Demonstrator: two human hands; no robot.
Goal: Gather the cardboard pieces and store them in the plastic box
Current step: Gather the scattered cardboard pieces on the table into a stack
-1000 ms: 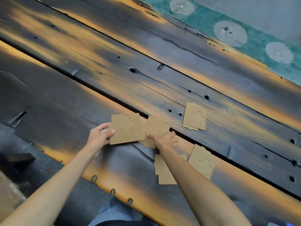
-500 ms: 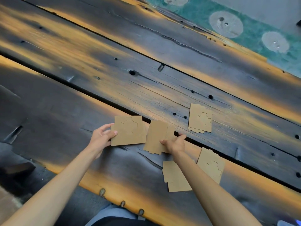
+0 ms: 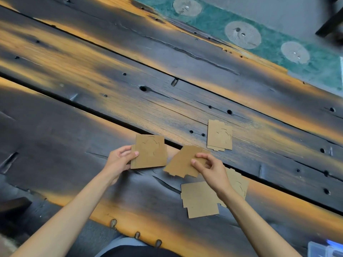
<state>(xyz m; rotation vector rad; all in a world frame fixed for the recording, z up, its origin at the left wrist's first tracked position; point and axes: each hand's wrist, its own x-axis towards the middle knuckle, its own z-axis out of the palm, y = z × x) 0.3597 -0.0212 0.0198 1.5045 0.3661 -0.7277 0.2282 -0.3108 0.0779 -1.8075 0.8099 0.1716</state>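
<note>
Clear plastic box (image 3: 323,249) at 5 o'clock, only corner visible, probably empty; flat cardboard piece (image 3: 199,199) on plank table (image 3: 92,75) near 6, another (image 3: 238,182) partly under right forearm; right hand (image 3: 209,167) pinching tilted piece (image 3: 182,161); left hand (image 3: 119,160) gripping square stack (image 3: 150,152); last piece (image 3: 219,135) lying at 1 o'clock.

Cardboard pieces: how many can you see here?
5, perhaps more if some are stacked. One in the left hand, one in the right hand, one lying farther away, one near the table edge, one partly under the right wrist.
</note>
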